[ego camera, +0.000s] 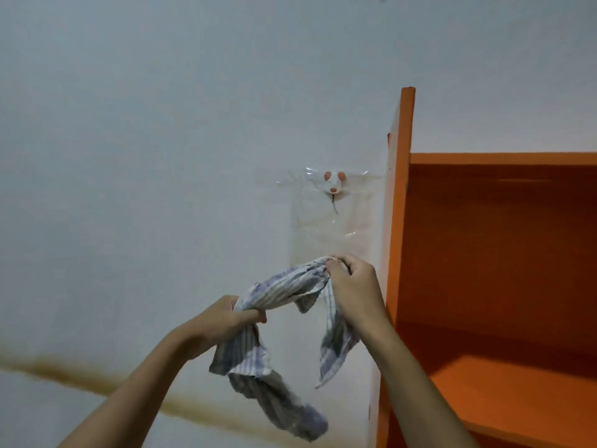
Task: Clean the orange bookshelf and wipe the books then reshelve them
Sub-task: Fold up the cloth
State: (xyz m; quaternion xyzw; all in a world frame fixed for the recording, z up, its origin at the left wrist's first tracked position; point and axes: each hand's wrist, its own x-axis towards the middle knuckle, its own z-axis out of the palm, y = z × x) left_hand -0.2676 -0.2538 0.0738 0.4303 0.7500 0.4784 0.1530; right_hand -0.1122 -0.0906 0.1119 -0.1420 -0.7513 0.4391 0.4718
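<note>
Left hand and right hand, held apart just left of the orange bookshelf, each clutch an end of the striped cloth slung between them, below a small mouse-shaped wall hook.

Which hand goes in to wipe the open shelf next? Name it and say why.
Right, probably. The right hand grips the striped cloth close beside the orange bookshelf; the left hand holds it farther out, before the bare wall.

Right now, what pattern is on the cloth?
White with blue-grey stripes, on the cloth, seen in the head view.
</note>
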